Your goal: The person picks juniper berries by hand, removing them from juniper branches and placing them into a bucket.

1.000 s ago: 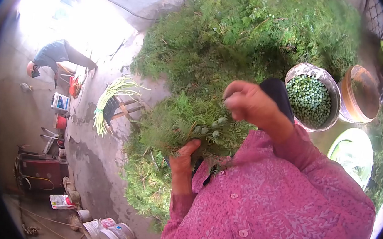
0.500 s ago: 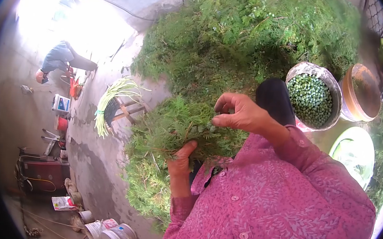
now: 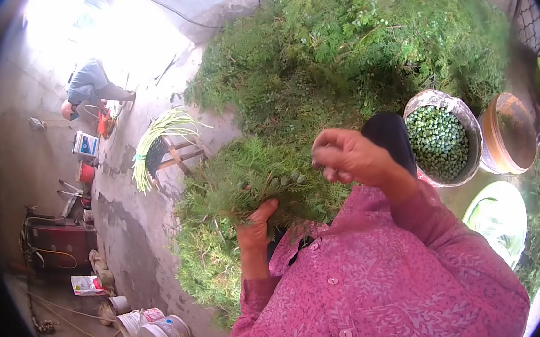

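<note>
My left hand (image 3: 256, 228) is closed around a leafy evergreen branch (image 3: 244, 172), thumb on top, the other fingers hidden beneath the foliage. Small round green cones (image 3: 291, 182) sit among its sprays. Just right of the branch, clear of those cones, is my right hand (image 3: 354, 158) with its fingers curled in; what they hold, if anything, is hidden and blurred. A bucket (image 3: 477, 132) full of green cones stands to the right of my dark-trousered knee (image 3: 388, 137).
A large heap of evergreen branches (image 3: 357, 54) lies ahead. Beyond the bucket are a tan tub (image 3: 487, 139) and a pale green basin (image 3: 471, 218). Long green beans (image 3: 156, 142) rest on a stool (image 3: 178, 154) at left. Another person (image 3: 88, 85) bends over near the bright doorway.
My right hand has drawn back from the branch, a little to the right, with its fingers curling in. My left hand keeps its hold. The person at the doorway has shifted slightly.
</note>
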`<state>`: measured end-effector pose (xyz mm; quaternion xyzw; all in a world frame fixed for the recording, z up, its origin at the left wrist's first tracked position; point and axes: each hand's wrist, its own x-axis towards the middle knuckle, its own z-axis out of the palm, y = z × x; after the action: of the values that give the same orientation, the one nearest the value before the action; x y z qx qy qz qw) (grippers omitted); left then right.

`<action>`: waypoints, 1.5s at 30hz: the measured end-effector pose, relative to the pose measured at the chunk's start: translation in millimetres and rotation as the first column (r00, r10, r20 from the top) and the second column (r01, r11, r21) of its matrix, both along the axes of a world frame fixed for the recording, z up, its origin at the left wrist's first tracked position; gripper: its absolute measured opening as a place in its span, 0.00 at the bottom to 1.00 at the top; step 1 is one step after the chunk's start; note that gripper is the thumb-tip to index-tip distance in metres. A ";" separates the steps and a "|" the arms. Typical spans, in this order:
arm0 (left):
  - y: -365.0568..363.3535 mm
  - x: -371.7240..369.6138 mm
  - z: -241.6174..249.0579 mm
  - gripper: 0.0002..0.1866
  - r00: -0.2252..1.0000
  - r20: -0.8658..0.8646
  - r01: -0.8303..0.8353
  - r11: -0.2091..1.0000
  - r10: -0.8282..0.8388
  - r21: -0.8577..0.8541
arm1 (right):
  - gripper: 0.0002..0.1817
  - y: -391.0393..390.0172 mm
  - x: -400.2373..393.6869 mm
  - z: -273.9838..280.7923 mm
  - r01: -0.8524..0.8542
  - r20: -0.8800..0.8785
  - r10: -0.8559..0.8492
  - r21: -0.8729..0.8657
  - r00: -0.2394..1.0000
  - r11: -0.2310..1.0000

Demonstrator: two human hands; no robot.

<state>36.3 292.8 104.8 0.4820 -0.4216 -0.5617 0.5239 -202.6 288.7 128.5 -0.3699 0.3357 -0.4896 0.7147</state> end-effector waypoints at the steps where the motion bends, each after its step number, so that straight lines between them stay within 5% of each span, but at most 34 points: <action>1: -1.5 -2.2 -1.1 0.28 1.000 0.008 0.010 1.000 -0.010 0.010 | 0.10 0.1 9.0 -4.9 -0.022 -0.180 0.016 -0.029 0.984 0.999; 6: -4.6 2.0 -9.1 0.27 0.998 0.016 0.053 0.999 -0.053 0.009 | 0.14 -1.1 29.0 -14.6 0.042 -0.234 -0.080 -0.162 0.969 0.986; 11: -3.8 1.0 -12.6 0.26 0.998 0.029 0.060 0.998 -0.060 0.010 | 0.17 -1.2 36.4 -18.7 0.098 -0.510 -0.321 -0.415 0.798 0.904; 15: -3.0 -1.0 -6.7 0.27 0.994 0.056 0.090 0.996 -0.089 -0.012 | 0.16 -2.8 32.3 -19.3 0.061 -0.485 -0.251 -0.375 0.838 0.925; 17: -0.9 -0.9 -3.3 0.28 0.992 0.102 0.076 0.997 -0.077 0.009 | 0.11 -5.1 24.6 -10.8 -0.027 -0.194 0.029 0.008 0.981 1.000; 18: -0.7 0.0 -3.3 0.28 0.992 0.104 0.074 0.997 -0.075 0.008 | 0.11 -7.1 21.0 -15.6 -0.030 -0.193 0.030 0.006 0.981 1.000; 20: -0.9 0.1 -3.2 0.28 1.000 0.026 -0.004 0.999 0.003 0.037 | 0.07 -11.2 9.7 -25.1 -0.155 0.469 0.103 0.073 0.877 0.985; 23: -1.7 8.6 -1.5 0.28 0.999 -0.025 -0.038 0.993 0.041 0.110 | 0.05 -9.7 -10.7 -15.2 -0.118 0.563 0.026 0.129 0.826 0.985; 25: -3.2 9.2 -4.0 0.28 1.000 0.007 -0.023 0.998 0.023 0.061 | 0.06 -0.7 -8.3 3.4 -0.079 0.473 -0.003 0.154 0.881 0.985; 28: -3.7 6.7 -8.4 0.26 0.999 0.039 0.020 0.999 -0.021 0.031 | 0.08 1.8 15.6 9.5 -0.093 -0.009 0.094 0.006 0.996 0.996; 29: -4.1 5.6 -8.9 0.25 0.998 0.041 0.042 0.998 -0.044 0.050 | 0.08 2.0 22.5 10.1 -0.091 -0.009 0.091 0.007 0.996 0.996; 31: -4.1 3.3 -5.5 0.24 0.996 0.057 0.065 0.997 -0.067 0.039 | 0.09 1.8 33.0 9.9 -0.045 -0.302 -0.012 -0.184 0.953 0.982; 32: -4.2 2.5 -2.7 0.23 0.993 0.073 0.086 0.996 -0.088 0.028 | 0.11 -3.1 39.2 0.5 0.059 -0.403 -0.318 -0.538 0.858 0.841; 35: -1.2 0.5 2.9 0.23 0.995 0.042 0.090 0.996 -0.091 0.028 | 0.13 -10.2 39.4 -11.6 0.026 -0.438 -0.453 -0.696 0.777 0.717; 45: -0.8 -1.2 2.1 0.22 0.991 0.048 0.127 0.992 -0.127 0.006 | 0.16 -4.6 48.7 -4.5 -0.147 -0.559 -0.253 -0.573 0.790 0.807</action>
<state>35.0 292.0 106.9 0.4684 -0.4629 -0.5829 0.4760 -153.9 284.1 124.0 -0.6999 0.3903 -0.4435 0.4013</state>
